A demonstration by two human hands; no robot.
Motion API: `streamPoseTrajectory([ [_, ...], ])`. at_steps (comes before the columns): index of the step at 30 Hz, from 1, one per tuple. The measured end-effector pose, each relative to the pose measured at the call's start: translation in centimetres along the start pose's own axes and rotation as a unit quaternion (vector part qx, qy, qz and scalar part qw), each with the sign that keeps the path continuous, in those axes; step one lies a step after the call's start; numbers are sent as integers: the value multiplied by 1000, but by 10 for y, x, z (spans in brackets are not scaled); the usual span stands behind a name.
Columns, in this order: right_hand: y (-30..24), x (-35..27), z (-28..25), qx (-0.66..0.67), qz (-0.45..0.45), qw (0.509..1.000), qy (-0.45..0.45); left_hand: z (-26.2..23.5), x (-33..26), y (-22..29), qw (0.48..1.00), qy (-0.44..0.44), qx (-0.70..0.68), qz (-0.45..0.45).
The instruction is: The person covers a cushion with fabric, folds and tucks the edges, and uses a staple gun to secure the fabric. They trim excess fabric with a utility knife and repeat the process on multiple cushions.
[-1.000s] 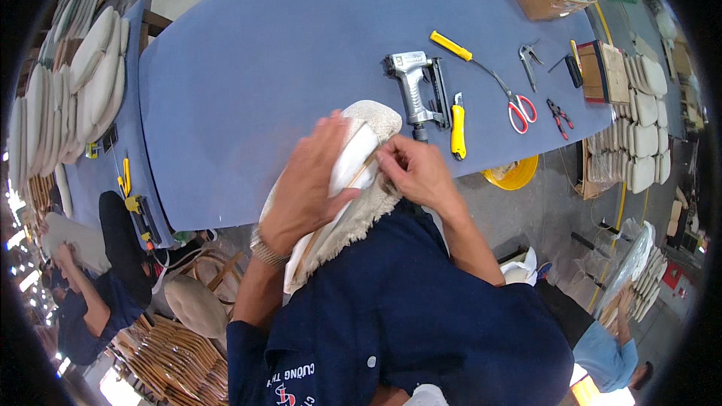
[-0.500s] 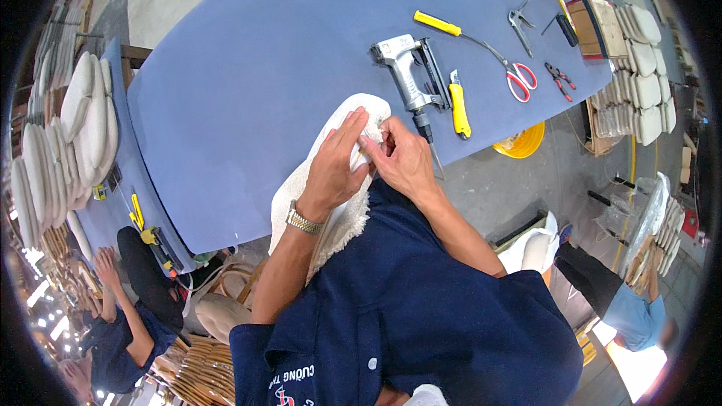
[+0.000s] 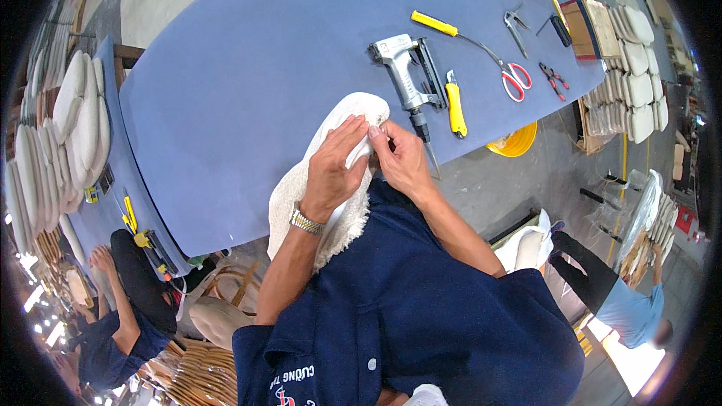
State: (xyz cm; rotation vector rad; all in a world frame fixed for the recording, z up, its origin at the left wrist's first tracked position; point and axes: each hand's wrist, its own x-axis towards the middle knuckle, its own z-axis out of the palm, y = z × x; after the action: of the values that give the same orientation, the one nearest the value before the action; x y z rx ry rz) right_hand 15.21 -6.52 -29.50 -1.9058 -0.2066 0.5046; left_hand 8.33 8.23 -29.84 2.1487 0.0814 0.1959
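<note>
A long pad covered in white fleecy fabric (image 3: 289, 194), with a frayed edge, leans over the near edge of the blue table, against my front. My left hand (image 3: 335, 168) lies on it with fingers stretched out together, pressing flat. At the pad's upper right edge my right hand (image 3: 403, 163) is closed, thumb and fingers pinching the fabric; the fingertips are partly hidden. Just beyond lies a silver staple gun (image 3: 406, 71) with its hose connector toward me. A yellow utility knife (image 3: 456, 107) lies to the right of it.
On the blue table (image 3: 248, 68) are a yellow-handled tool (image 3: 435, 22), red-handled scissors (image 3: 514, 83), red-handled pliers (image 3: 554, 80) and a grey metal tool (image 3: 516, 32). A yellow bucket (image 3: 516, 141) stands below. Pale pads (image 3: 81, 116) are stacked left; co-workers (image 3: 124, 338) sit left and stand right.
My right thumb has moved up onto the pad's edge, near the left fingertips. My left hand stays flat on the pad. The whole view has shifted slightly.
</note>
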Motion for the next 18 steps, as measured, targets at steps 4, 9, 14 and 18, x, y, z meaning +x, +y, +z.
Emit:
streamPoseTrajectory([
  [4,12,-3,4,38,3,999,-21,-1,0,2,1000,18,-2,5],
  [9,29,3,11,113,-36,992,-35,-17,13,5,997,-44,-49,-30],
  [14,31,1,15,201,-55,976,-60,-37,62,-16,986,-112,-106,-57],
  [18,41,0,21,260,-79,959,-78,-9,68,-32,948,-197,-192,-158],
])
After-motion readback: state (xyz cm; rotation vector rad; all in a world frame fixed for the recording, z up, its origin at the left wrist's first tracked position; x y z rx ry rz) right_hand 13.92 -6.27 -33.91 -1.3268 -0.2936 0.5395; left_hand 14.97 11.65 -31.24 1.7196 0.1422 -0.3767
